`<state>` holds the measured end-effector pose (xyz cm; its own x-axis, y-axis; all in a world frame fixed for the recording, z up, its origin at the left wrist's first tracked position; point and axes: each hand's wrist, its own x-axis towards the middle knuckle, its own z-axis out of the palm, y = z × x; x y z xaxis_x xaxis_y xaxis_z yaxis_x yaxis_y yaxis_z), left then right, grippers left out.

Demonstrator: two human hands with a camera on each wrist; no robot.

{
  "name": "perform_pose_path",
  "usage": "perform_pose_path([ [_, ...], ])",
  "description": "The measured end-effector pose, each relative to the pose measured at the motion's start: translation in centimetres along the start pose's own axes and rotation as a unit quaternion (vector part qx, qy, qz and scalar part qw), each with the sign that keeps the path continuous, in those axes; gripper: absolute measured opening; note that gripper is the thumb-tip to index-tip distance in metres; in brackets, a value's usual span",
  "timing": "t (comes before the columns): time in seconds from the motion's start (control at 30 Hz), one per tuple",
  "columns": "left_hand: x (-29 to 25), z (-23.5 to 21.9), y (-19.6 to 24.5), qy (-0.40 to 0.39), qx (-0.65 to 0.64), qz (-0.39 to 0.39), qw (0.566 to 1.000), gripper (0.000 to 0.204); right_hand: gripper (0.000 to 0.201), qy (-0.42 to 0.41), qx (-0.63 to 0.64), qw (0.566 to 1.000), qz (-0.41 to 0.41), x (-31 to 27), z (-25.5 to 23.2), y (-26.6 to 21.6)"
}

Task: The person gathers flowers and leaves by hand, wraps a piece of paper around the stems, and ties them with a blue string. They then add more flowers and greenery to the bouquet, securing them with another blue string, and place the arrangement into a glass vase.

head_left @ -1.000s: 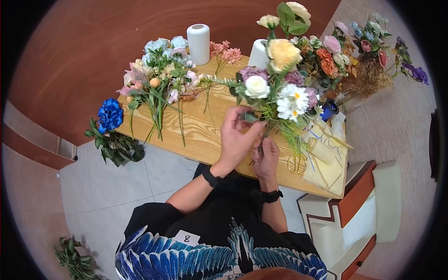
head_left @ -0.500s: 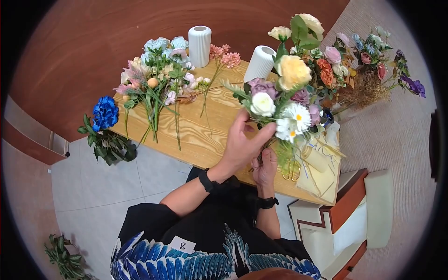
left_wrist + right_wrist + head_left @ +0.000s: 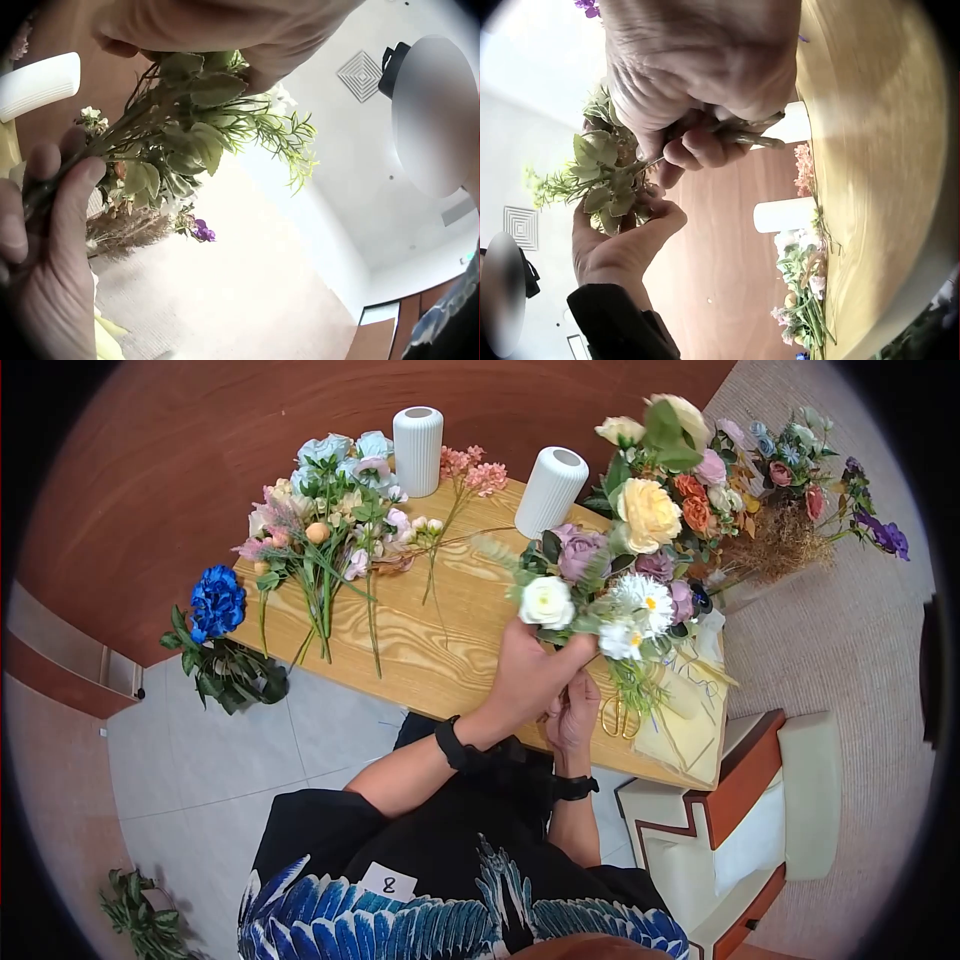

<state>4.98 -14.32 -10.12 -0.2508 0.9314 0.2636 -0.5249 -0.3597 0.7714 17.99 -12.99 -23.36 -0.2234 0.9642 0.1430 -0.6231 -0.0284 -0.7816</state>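
Note:
In front of the body both hands hold a bouquet of artificial flowers, tilted to the right. It has a yellow rose, a white rose, mauve roses and white daisies. My left hand grips it just beneath the blooms, thumb below the daisies. Lower down, my right hand holds the bundled stems, whose cut ends stick out past the fingers in the right wrist view. Green leaves show beside the left hand in the left wrist view.
Two white ribbed vases stand at the table's back. Loose flower stems lie on the left, coral flowers behind. Gold-handled scissors and yellowish wrapping paper lie at right. More arrangements stand beyond.
The left hand has loosened, spread its thumb and closed again beneath the blooms. The bouquet has tipped to the right and its yellow rose sits lower. The right hand stays at the stems.

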Motion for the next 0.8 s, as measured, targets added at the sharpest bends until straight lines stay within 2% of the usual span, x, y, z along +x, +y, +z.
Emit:
perform_pose_path([
  [0.03,0.0,-0.3,-0.2,0.001,0.0,0.0,1.0,0.018,0.024,0.003,0.015,1.0,0.001,0.0,-0.1,0.2],
  [0.1,-0.2,-0.9,-0.3,-0.002,0.008,-0.076,0.997,0.019,0.029,0.012,0.044,0.999,0.003,-0.4,0.1,0.3],
  [0.27,0.0,-1.6,0.9,-0.057,0.023,-0.041,0.997,0.023,0.027,0.027,0.025,0.999,-0.022,-0.2,1.0,-0.6],
  [0.33,0.3,-2.1,0.9,-0.098,-0.015,-0.067,0.993,0.028,0.026,0.045,0.026,0.998,-0.021,-0.4,0.7,-0.8],
  [0.37,0.3,-2.3,0.8,-0.101,-0.014,-0.069,0.992,0.028,0.024,0.028,0.03,0.999,-0.008,-0.4,0.5,-0.9],
  [0.43,0.4,-2.8,0.3,-0.099,-0.122,-0.136,0.978,0.033,0.026,0.012,0.036,0.999,0.003,-0.5,0.5,-1.0],
  [0.5,0.5,-3.0,0.3,-0.116,-0.134,-0.116,0.977,0.038,0.026,0.008,0.033,0.999,-0.003,-0.4,0.7,-1.0],
  [0.57,0.5,-3.1,0.4,-0.089,-0.083,-0.112,0.986,0.037,0.026,0.007,0.03,1.0,0.004,-0.3,0.5,-0.9],
  [0.67,0.7,-3.1,0.2,-0.092,-0.033,-0.087,0.991,0.034,0.026,0.008,0.035,0.999,0.014,-0.5,0.5,-0.9],
  [0.8,0.4,-2.3,0.5,-0.055,-0.101,-0.078,0.99,0.027,0.025,0.02,0.051,0.998,0.018,-0.7,1.3,-1.0],
])
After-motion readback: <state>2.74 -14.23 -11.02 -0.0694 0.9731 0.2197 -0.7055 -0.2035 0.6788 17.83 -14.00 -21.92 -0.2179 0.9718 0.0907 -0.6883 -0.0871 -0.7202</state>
